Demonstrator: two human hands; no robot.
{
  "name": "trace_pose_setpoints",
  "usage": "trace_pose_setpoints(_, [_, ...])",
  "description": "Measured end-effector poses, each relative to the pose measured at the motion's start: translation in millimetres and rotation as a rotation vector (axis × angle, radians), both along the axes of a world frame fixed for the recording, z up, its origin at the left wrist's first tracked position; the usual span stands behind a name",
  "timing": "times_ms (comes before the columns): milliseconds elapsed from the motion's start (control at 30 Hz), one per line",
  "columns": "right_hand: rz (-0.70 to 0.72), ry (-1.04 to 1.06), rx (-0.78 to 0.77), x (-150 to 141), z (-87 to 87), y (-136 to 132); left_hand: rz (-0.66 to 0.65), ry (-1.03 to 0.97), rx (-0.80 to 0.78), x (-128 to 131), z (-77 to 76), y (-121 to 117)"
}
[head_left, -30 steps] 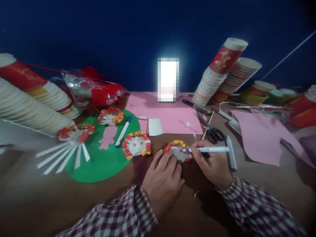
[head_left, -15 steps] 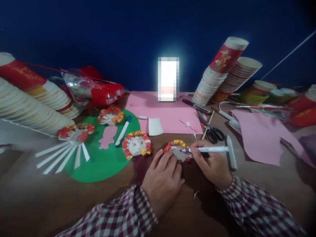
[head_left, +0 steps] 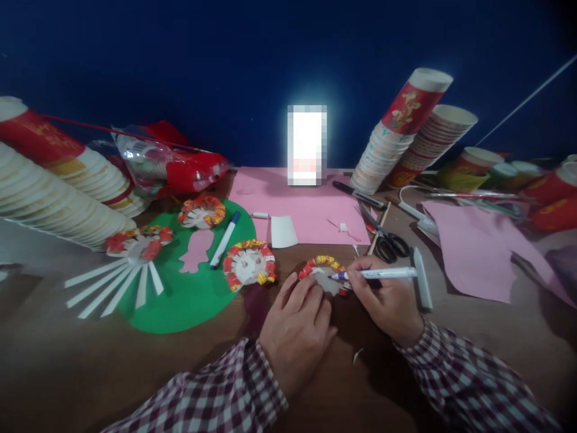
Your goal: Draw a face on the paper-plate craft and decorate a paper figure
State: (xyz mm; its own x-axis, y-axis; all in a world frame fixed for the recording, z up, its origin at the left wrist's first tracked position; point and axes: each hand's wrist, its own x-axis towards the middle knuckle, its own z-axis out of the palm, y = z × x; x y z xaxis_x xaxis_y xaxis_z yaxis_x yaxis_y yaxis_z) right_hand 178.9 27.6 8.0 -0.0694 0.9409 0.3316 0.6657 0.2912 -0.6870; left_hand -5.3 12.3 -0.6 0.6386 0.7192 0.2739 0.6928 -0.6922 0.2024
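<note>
Near the middle of the table lies a cut paper cup (head_left: 332, 284), its red and yellow strips curled into a ring around a pale round base. My left hand (head_left: 300, 319) rests on its near left side, fingers stretched over the rim and the base. A white marker (head_left: 383, 273) is pinched in my right hand (head_left: 390, 300), its purple tip at the pale base. Whether the tip touches the base I cannot tell. Just left, a similar curled cup (head_left: 249, 266) has a face drawn on it.
Scissors (head_left: 391, 243) lie beyond my right hand, beside a pink sheet (head_left: 306, 207). A green paper disc (head_left: 180, 307) carries a blue-capped marker (head_left: 225, 239) and a pink cutout (head_left: 197, 249). Stacked paper cups (head_left: 408, 114) lean at the back right, more (head_left: 58, 186) on the left.
The marker in my right hand has shifted very slightly to the left and down over the cup base. My left hand stays in place.
</note>
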Motion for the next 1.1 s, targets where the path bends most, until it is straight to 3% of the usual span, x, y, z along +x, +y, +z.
trace_pose_setpoints(1100, [-0.009,0.005,-0.039,1.3,-0.6,-1.9,-0.007,0.011,0.002,-0.1,1.5,0.0])
